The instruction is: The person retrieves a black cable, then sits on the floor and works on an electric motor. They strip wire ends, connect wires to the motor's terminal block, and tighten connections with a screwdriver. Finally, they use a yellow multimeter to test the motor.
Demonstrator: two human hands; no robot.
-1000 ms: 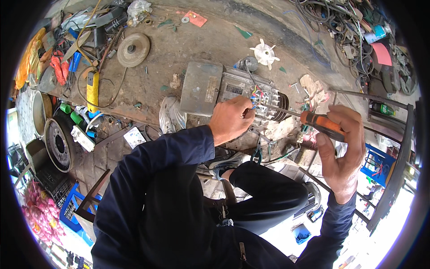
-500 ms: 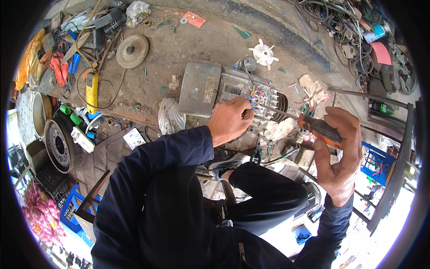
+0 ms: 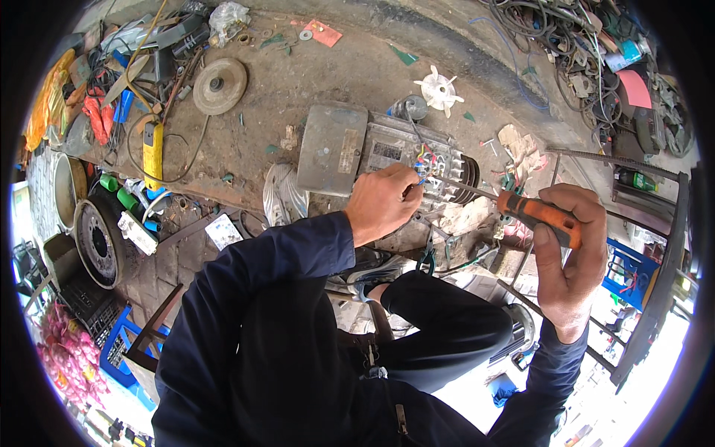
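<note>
A grey electric motor (image 3: 386, 151) with a finned housing lies on the ground in front of me. Thin coloured wires (image 3: 424, 158) come out at its right part, beside a dark ribbed pulley (image 3: 470, 179). My left hand (image 3: 383, 203) is closed against the motor's near side, thumb and fingers pinched by the wires; what they pinch is hidden. In my right hand (image 3: 572, 257) is a screwdriver (image 3: 538, 214) with an orange and black handle, held between thumb and fingers. Its shaft points left across the pulley, and its tip meets the wire area near my left fingertips.
A white fan wheel (image 3: 438, 90) and a small metal cylinder (image 3: 411, 107) lie beyond the motor. Left are a round disc (image 3: 220, 85) and a yellow power strip (image 3: 153, 153). Pliers (image 3: 427, 257) lie near my knee. A metal frame (image 3: 655, 276) stands at the right.
My right fingers have shifted around the screwdriver handle, which has turned to show more orange. The hand has moved slightly right. My left hand is nearly unmoved.
</note>
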